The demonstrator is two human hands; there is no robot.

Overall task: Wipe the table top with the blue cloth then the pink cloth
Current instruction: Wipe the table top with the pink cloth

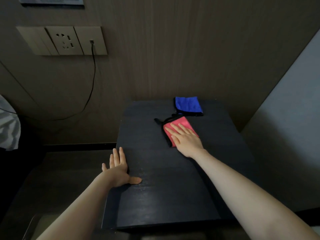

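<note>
A: Pink cloth (180,126) was the thing that mattered, but nearest to us was our left hand (119,168), fingers spread and flat, lying over the left edge of the dark table (155,187) with its thumb on the top. It held nothing.

B: Farther in, our right hand (186,138) lay palm down on that pink cloth, fingers stretched out and slightly parted, pressing it flat and not pinching it. The folded cloth sat right of centre on the table top, its long axis slanting from near-left to far-right, roughly in line with our forearm.

A: And beyond it?

B: The blue cloth (188,106), folded, near the back edge by the wall (173,58), just past the pink one and apart from both hands.

A: So we judged the pink wipe was the step in hand, and the right hand plainly the nearer.

B: Yes; most of the bare top lay toward us and to the left of that hand.
</note>
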